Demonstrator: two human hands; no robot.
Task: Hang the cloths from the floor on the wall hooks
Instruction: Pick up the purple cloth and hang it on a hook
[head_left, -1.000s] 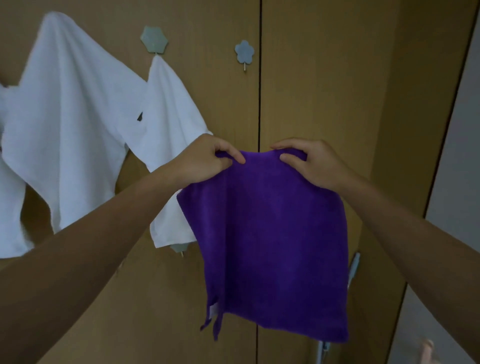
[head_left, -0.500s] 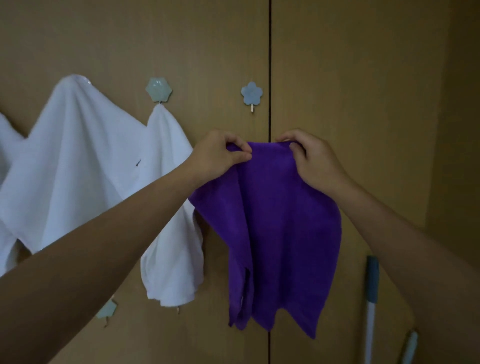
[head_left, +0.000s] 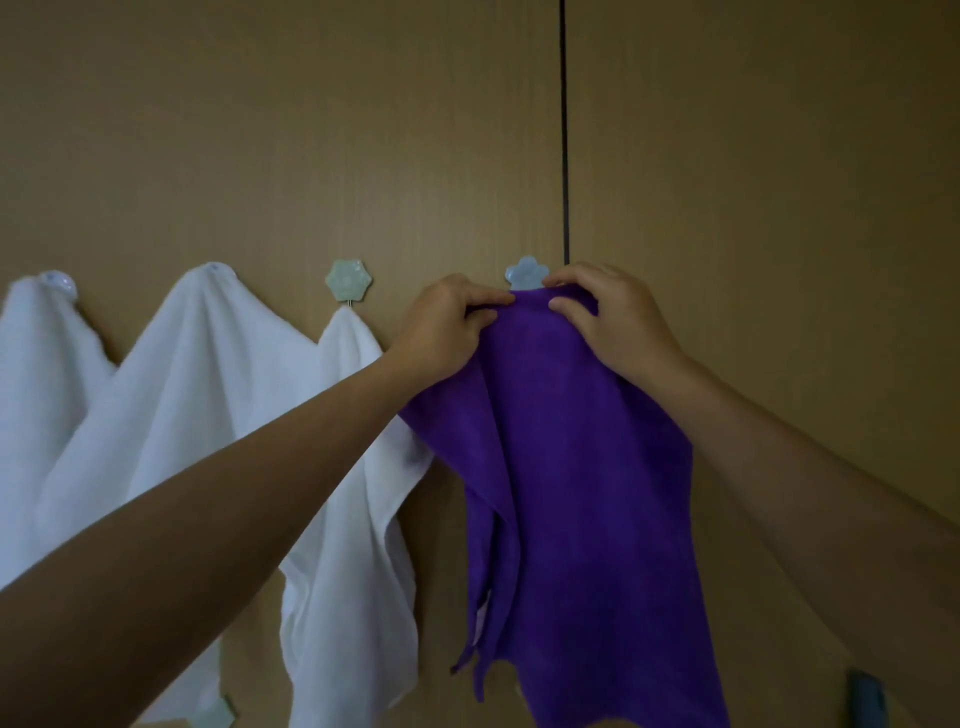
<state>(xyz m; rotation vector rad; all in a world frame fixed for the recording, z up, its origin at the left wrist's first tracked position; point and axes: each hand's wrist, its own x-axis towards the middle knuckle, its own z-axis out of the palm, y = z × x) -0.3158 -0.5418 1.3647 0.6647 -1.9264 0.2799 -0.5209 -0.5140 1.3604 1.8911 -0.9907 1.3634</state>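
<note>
Pinching the top edge of the purple cloth (head_left: 571, 467), the left hand (head_left: 447, 332) and right hand (head_left: 613, 322) hold it at the blue flower hook (head_left: 525, 271), centre of frame, against brown wooden panels (head_left: 260, 130). White cloths (head_left: 208, 389) hang at left.

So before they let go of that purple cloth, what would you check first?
1. Left hand grips the purple cloth at its top edge: ok.
2. Right hand grips the same edge: ok.
3. Edge raised to the blue flower hook: ok, it sits just under the flower.
4. Cloth caught on the hook's prong: cannot tell, cloth and fingers hide it.
5. Clear of the neighbouring white cloth: cannot tell, the two overlap in view.
</note>
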